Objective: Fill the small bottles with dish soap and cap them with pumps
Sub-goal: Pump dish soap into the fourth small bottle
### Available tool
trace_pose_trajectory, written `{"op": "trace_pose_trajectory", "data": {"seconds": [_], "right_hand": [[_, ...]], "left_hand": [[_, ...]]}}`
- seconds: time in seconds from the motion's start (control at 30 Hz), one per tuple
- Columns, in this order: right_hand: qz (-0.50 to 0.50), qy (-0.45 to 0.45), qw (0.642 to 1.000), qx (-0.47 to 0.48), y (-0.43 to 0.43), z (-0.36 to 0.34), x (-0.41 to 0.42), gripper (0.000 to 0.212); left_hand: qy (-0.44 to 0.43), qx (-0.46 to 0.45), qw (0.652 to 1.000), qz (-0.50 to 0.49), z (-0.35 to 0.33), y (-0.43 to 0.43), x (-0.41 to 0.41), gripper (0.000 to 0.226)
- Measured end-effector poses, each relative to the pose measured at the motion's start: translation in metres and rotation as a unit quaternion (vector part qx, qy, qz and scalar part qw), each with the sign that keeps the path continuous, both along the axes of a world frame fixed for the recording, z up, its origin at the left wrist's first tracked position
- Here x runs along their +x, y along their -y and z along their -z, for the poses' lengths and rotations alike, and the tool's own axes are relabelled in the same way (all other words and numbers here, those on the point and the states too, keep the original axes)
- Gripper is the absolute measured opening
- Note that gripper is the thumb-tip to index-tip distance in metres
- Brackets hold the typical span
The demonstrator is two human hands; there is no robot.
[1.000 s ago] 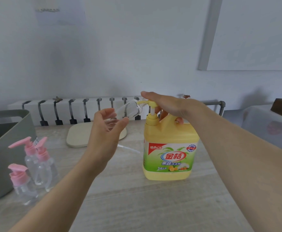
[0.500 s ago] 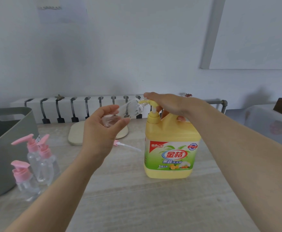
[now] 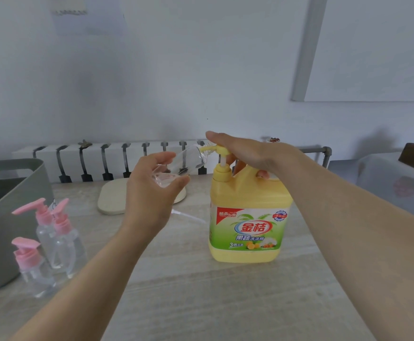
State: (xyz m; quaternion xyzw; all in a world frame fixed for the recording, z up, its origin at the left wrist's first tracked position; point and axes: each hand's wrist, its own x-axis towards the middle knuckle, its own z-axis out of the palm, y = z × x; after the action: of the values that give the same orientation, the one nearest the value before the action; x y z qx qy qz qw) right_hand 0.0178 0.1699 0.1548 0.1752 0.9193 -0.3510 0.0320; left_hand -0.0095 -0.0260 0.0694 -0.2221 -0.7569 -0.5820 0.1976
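Pumping soap into a tilted bottle, mouth to nozzle

The grey basket (image 3: pixel 4 217) is sitting at the left; the yellow dish soap jug (image 3: pixel 249 217) is standing mid-table, opaque, so its level is hidden. The right hand (image 3: pixel 245 153) is lying flat on the pump head, fingers straight, likely pressing. The left hand (image 3: pixel 152 193) is curling around the small clear bottle (image 3: pixel 183 163), tipping it so its mouth is meeting the nozzle and catching the soap; how much is inside, I cannot tell. Three capped bottles (image 3: pixel 53 237) are waiting beside the basket, and a loose pump (image 3: pixel 188 216) is lying behind the left wrist, presumably for this bottle
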Motion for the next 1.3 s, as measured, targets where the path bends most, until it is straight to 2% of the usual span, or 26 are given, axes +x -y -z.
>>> {"op": "trace_pose_trajectory", "data": {"seconds": [0.4,0.57,0.7,0.9,1.07,1.3], "right_hand": [[-0.002,-0.002,1.000,0.011,-0.0032,0.0024,-0.0035,0.081],[-0.016,-0.024,1.000,0.012,-0.0024,0.0021,-0.0024,0.069],[-0.013,-0.014,1.000,0.020,-0.0017,0.0019,0.0011,0.073],[-0.030,-0.030,0.999,0.013,-0.0024,0.0033,0.0017,0.052],[-0.020,-0.009,1.000,-0.003,-0.0028,0.0037,-0.0007,0.075],[-0.005,0.000,1.000,0.004,-0.0026,0.0009,-0.0009,0.088]], "left_hand": [[-0.065,-0.082,0.993,-0.062,-0.0046,-0.0028,0.0013,0.040],[-0.060,-0.073,0.994,-0.052,-0.0048,-0.0033,0.0022,0.039],[-0.062,-0.083,0.993,-0.056,-0.0056,-0.0032,0.0029,0.039],[-0.062,-0.093,0.992,-0.060,-0.0057,-0.0033,0.0051,0.039],[-0.060,-0.086,0.993,-0.061,-0.0052,-0.0032,0.0063,0.039],[-0.062,-0.088,0.992,-0.066,-0.0100,-0.0019,0.0048,0.040]]}}
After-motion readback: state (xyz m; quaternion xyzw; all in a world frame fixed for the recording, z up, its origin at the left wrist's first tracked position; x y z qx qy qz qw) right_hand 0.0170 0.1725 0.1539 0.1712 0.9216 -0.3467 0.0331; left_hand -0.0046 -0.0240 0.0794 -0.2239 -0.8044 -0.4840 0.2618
